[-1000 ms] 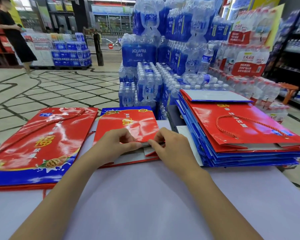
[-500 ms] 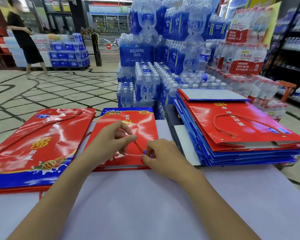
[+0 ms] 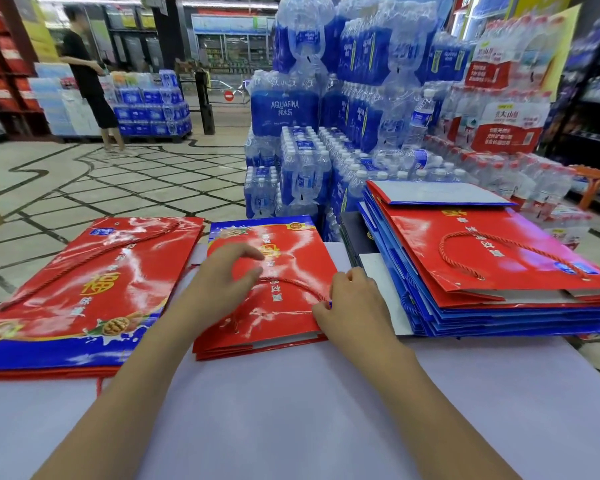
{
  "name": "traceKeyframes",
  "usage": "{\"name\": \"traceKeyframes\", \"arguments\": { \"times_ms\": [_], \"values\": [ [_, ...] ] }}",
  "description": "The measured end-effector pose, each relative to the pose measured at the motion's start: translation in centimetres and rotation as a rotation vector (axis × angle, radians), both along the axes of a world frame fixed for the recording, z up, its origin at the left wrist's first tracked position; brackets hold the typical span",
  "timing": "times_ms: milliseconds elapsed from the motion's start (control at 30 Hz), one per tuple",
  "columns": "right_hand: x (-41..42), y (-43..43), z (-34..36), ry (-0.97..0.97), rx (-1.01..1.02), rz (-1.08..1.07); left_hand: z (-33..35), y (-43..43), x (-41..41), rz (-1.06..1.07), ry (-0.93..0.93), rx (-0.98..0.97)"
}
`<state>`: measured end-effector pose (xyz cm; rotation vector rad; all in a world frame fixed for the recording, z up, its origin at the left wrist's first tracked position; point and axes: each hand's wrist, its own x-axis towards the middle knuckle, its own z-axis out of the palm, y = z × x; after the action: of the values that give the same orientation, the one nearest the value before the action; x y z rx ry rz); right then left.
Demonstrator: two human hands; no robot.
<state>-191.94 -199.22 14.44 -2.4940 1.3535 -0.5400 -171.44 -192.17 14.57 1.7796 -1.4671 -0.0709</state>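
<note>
A flat folded red gift bag lies on the white table in front of me. Its red rope handle arcs across the face of the bag. My left hand rests on the bag's left part, thumb and forefinger at the left end of the rope. My right hand pinches the rope's right end at the bag's right edge.
A larger flat red and blue bag lies to the left. A stack of folded bags sits on the right. Shrink-wrapped water bottle packs rise behind the table. A person stands on the tiled floor at far left.
The bag was pressed flat after its bottom flap was handled. My hands moved apart along the rope handle, which now lies spread across the bag. The person in the background walked right.
</note>
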Motion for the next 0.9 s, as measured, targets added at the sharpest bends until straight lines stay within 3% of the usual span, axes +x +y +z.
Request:
{"name": "traceKeyframes", "arguments": {
  "times_ms": [133,267,433,533,700,900],
  "values": [
    [0.1,-0.1,-0.2,0.032,-0.062,-0.054,-2.0,-0.6,-0.4,-0.140,-0.227,0.266],
    [0.1,-0.3,0.0,-0.088,0.035,-0.092,-2.5,-0.9,-0.3,-0.114,-0.193,0.273],
    [-0.3,-1.0,1.1,-0.554,0.389,-0.147,-2.6,-1.2,0.1,-0.102,-0.088,0.242],
    [-0.1,-1.1,1.5,-0.825,0.701,-0.145,-2.5,-1.2,0.3,-0.087,-0.025,0.227],
    [0.1,-0.8,1.9,-0.745,0.907,-0.056,-1.3,-1.0,-0.1,-0.067,-0.065,0.344],
    [-0.3,-0.1,3.1,-0.831,0.913,0.040,3.2,-0.7,0.4,-0.078,-0.155,0.631]
  ]
}}
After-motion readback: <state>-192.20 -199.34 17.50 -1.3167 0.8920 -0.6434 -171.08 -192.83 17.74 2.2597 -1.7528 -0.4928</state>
